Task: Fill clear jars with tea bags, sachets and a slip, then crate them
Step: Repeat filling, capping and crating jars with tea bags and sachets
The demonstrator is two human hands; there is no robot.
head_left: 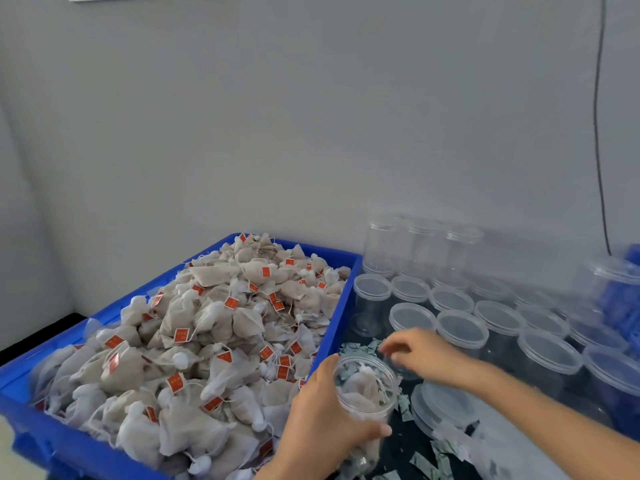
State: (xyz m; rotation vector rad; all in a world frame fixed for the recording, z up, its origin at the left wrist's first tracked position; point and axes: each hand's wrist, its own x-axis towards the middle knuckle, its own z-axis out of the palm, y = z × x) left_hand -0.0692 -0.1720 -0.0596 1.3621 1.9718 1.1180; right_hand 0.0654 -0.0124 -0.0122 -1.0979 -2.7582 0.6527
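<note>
Near centre: left hand (320,412) grasps a clear round plastic jar (367,396) holding tea bags.
Right hand (420,353), fingers curled over small greenish paper sachets (360,347); grip cannot be told.

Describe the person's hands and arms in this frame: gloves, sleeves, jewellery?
Both are bare. The left hand and right hand wear no gloves, and no rings or watch show. The right forearm is uncovered all the way to the frame edge, with no sleeve in view. The left wrist is also uncovered; its arm leaves the frame at the bottom, so anything further up cannot be seen.
</note>
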